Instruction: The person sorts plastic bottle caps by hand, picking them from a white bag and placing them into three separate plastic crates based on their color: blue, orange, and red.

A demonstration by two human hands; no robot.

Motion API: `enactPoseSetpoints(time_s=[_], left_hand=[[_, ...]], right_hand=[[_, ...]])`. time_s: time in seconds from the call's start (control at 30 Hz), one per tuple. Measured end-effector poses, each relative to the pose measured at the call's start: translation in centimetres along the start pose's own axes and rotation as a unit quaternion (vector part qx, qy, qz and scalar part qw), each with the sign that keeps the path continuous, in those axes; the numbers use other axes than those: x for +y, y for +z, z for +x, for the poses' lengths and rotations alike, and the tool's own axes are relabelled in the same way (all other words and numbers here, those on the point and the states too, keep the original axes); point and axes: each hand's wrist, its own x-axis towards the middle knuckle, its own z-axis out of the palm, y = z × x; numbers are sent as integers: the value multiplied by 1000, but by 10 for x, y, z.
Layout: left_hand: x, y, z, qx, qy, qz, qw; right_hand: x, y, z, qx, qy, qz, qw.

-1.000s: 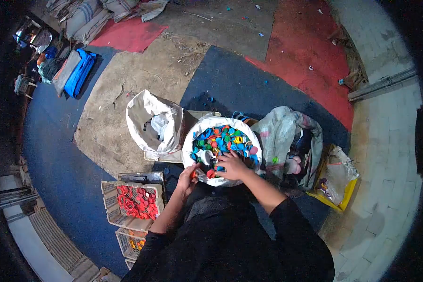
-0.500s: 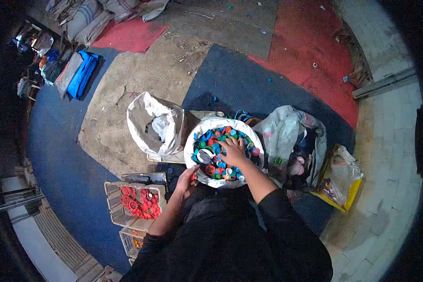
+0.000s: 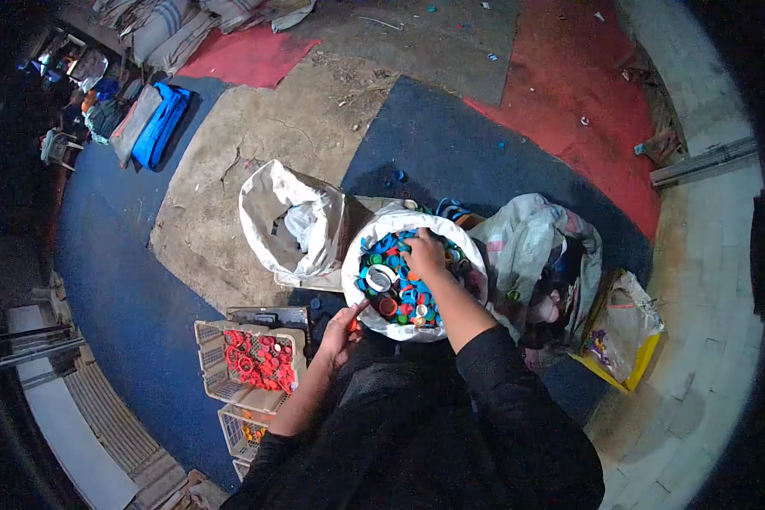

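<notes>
A white sack (image 3: 354, 280) with a rolled rim stands in front of me, full of mixed plastic bottle caps (image 3: 410, 295) in blue, red, green, white and orange. My right hand (image 3: 425, 255) is inside it near the far side, fingers apart and touching the caps. Beside the sack's near left rim, my left hand (image 3: 340, 334) is closed around something red that looks like a bottle cap (image 3: 354, 325). A larger white ring-shaped lid (image 3: 381, 278) lies on the pile.
Left of me, a crate (image 3: 215, 374) holds red caps, with an orange-filled crate (image 3: 236, 425) below it. Another white sack (image 3: 259, 246) stands at the far left. To the right are a woven sack (image 3: 518, 234) and a yellow-edged bag (image 3: 625, 336).
My right hand has moved across the caps toward the sack's far rim. Fewer red caps show on top of the pile. My left hand stays by the near rim.
</notes>
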Motion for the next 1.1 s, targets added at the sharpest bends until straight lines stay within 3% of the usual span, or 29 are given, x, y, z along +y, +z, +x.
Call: enactPoseSetpoints(time_s=[0.07,0.2,0.33,0.47,0.5,0.63,0.77,0.87,0.97,1.1], left_hand=[[5,7,-7,-14,11,-10,1000],[-10,-13,5,-27,-7,-32,999],[-12,-13,3,-21,0,-36,999],[-11,-2,-5,-14,15,-32,999],[-11,0,-4,-11,17,-28,999],[-7,14,0,-42,-3,0,999],[-11,32,15,-53,11,34,998],[-7,53,13,-74,35,56,995],[-15,53,25,-122,36,70,989],[-20,58,26,-109,28,74,991]], right_hand=[[-6,4,-5,-15,9,-37,999],[6,14,-18,18,-49,71,996],[3,-9,-39,-60,-34,159,985],[-5,-35,-65,-47,-51,244,967],[3,-26,-73,-6,-87,218,972],[-12,-41,-97,29,-89,258,962],[-19,-45,-112,-11,-42,312,949],[-30,-54,-121,-87,116,457,877],[-25,-51,-124,-99,56,450,886],[-21,-53,-126,-102,39,409,906]])
